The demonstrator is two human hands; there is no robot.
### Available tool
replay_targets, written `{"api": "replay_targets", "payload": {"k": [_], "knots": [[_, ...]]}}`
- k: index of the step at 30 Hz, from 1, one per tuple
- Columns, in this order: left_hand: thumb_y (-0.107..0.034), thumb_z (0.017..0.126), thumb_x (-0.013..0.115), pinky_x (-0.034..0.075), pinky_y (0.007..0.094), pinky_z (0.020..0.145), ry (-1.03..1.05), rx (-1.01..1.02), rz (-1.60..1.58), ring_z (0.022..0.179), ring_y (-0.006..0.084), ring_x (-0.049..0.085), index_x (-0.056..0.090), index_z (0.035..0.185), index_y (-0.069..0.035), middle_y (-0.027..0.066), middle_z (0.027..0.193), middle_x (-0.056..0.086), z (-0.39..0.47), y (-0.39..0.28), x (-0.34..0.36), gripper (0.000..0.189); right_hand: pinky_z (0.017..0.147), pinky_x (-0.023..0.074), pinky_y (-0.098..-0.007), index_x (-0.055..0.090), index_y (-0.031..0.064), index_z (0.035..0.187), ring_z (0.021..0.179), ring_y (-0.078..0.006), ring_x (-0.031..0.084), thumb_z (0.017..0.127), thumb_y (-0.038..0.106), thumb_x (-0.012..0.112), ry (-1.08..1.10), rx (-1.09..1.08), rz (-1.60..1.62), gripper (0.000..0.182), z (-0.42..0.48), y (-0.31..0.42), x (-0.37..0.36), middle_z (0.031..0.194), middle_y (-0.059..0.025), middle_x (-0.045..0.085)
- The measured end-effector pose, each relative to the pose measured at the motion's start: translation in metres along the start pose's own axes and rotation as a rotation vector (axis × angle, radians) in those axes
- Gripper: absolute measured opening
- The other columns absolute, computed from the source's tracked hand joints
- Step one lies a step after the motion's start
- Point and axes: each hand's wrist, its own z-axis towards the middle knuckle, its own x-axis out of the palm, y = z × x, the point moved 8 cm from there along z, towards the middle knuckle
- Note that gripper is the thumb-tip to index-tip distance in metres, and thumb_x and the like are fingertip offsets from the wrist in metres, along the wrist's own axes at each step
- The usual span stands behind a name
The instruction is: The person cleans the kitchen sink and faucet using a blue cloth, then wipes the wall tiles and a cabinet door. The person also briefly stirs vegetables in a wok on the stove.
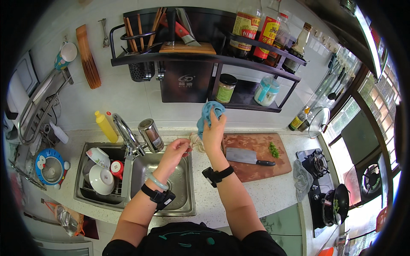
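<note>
My right hand (pixel 214 129) holds a bunched blue cloth (pixel 205 120) above the back of the counter, just below the wall shelf. My left hand (pixel 177 149) is over the back right corner of the steel sink (pixel 193 192), fingers bent and nothing seen in them. Between the hands, a pale crumpled thing (pixel 197 143) lies on the counter; I cannot tell what it is. On the wooden cutting board (pixel 253 172), right of my right hand, lie a cleaver (pixel 241 156) and a small heap of chopped greens (pixel 273 150).
Bowls (pixel 102 180) and a red cup (pixel 117 169) stand in the left basin. The faucet (pixel 128 136) and a steel canister (pixel 151 135) are behind the sink. Overhead runs a black shelf (pixel 192 58) with bottles. At right are a grey cloth (pixel 302 180) and a wok (pixel 341 200).
</note>
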Motion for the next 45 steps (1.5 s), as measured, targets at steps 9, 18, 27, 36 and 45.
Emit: {"api": "replay_targets", "payload": {"k": [9,18,27,36,45], "knots": [[-0.018,0.093,0.053,0.047,0.0226,0.073,-0.006,0.022,-0.043,0.087,0.0108,0.060,0.059,0.109,-0.003,0.0025,0.094,0.062,-0.005,-0.010,-0.008,0.022,0.095,0.0379,-0.0355,0.060,0.0120,0.118,0.110,-0.0341,0.048,0.067,-0.013,0.047,-0.189,-0.247,0.198,0.059,0.048,0.084,-0.059,0.117,-0.0193,0.046],[-0.018,0.094,0.052,0.046,0.0223,0.072,-0.033,0.019,-0.058,0.086,0.0112,0.061,0.059,0.109,-0.003,0.0036,0.095,0.063,-0.008,-0.011,-0.023,0.023,0.089,0.0433,-0.0393,0.062,0.0110,0.111,0.110,-0.0368,0.047,0.068,-0.010,0.053,-0.153,-0.251,-0.132,0.049,0.064,0.064,-0.042,0.123,-0.0171,0.045],[-0.014,0.093,0.053,0.045,0.0217,0.071,-0.030,0.116,-0.033,0.084,0.0098,0.060,0.058,0.108,-0.002,0.0038,0.092,0.063,-0.019,-0.029,-0.025,0.020,0.090,0.0424,-0.0379,0.061,0.0081,0.111,0.106,-0.0367,0.051,0.068,-0.010,0.049,-0.004,-0.249,0.071,0.048,0.046,0.103,-0.032,0.115,-0.0187,0.049],[-0.009,0.092,0.052,0.046,0.0223,0.075,-0.106,0.300,0.035,0.089,0.0111,0.061,0.056,0.112,-0.001,0.0054,0.093,0.063,-0.046,-0.078,-0.049,0.022,0.083,0.0491,-0.0388,0.057,0.0126,0.117,0.107,-0.0339,0.050,0.068,-0.005,0.056,0.185,-0.598,-0.176,0.053,0.063,0.203,0.033,0.122,-0.0146,0.047],[-0.013,0.094,0.050,0.046,0.0259,0.082,-0.075,0.270,0.015,0.095,0.0147,0.061,0.057,0.111,-0.001,0.0044,0.101,0.061,-0.048,-0.075,-0.059,0.022,0.074,0.0532,-0.0398,0.063,0.0117,0.103,0.101,-0.0311,0.054,0.067,0.001,0.062,0.389,-0.705,-0.463,0.038,0.072,0.215,0.061,0.108,-0.0116,0.053]]}}
